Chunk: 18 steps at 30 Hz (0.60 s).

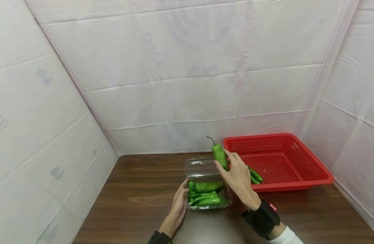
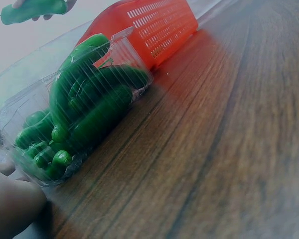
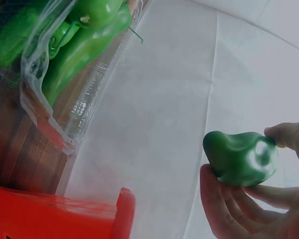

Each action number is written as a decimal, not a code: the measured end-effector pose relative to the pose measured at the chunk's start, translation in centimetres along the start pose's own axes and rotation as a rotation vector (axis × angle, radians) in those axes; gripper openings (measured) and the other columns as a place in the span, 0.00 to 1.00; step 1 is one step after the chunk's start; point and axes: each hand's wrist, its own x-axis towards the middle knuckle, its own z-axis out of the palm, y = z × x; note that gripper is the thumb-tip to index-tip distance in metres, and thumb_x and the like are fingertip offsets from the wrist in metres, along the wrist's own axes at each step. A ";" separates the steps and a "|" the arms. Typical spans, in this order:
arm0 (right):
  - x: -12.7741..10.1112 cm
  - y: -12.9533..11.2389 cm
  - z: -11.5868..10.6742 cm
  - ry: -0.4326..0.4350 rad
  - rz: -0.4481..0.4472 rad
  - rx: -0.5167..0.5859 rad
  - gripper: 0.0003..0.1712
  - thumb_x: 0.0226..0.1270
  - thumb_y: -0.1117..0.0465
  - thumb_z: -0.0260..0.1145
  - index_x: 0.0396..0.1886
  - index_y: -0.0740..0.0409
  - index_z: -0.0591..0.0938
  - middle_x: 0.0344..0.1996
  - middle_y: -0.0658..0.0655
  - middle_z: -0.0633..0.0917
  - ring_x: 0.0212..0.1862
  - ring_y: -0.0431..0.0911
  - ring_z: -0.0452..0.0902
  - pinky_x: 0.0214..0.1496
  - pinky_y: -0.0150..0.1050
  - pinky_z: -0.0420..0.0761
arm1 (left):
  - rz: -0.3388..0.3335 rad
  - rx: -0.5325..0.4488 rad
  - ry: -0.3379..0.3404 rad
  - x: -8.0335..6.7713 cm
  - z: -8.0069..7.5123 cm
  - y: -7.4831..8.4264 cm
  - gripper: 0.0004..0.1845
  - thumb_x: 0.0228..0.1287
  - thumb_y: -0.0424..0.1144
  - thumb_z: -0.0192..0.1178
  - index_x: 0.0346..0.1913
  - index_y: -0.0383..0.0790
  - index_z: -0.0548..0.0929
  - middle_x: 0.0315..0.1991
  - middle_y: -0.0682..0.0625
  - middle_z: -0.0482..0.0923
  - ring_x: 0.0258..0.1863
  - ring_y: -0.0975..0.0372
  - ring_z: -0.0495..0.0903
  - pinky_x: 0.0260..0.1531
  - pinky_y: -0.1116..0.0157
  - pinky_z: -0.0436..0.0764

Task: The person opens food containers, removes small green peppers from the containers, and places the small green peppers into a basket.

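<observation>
In the head view, my right hand [image 1: 239, 178] holds a plump green pepper [image 1: 219, 156] between thumb and fingers, its curved stem pointing up. It is raised over the clear plastic box, near the lid. The right wrist view shows the pepper's [image 3: 241, 158] rounded end. My left hand [image 1: 177, 203] rests against the left side of the clear box [image 1: 209, 207], fingers fairly straight along the wall. Several green peppers [image 1: 208, 186] lie inside, thick and slender ones together. The box's hinged lid [image 1: 200, 167] is folded back, away from me.
Right of the box stands a red perforated basket [image 1: 296, 184] with a few slender green peppers [image 1: 255, 175] at its left end, partly behind my right hand. The wooden table [image 1: 138, 189] meets white sheeting [image 1: 174, 101] at the back and sides.
</observation>
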 end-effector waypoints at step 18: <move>0.2 1.4 -0.7 -0.095 -0.024 0.048 0.32 0.73 0.59 0.65 0.71 0.71 0.70 0.46 0.67 0.84 0.34 0.52 0.78 0.32 0.38 0.76 | -0.027 0.006 -0.029 0.2 -0.3 0.0 0.34 0.75 0.37 0.42 0.81 0.36 0.52 0.84 0.40 0.36 0.82 0.42 0.24 0.78 0.38 0.27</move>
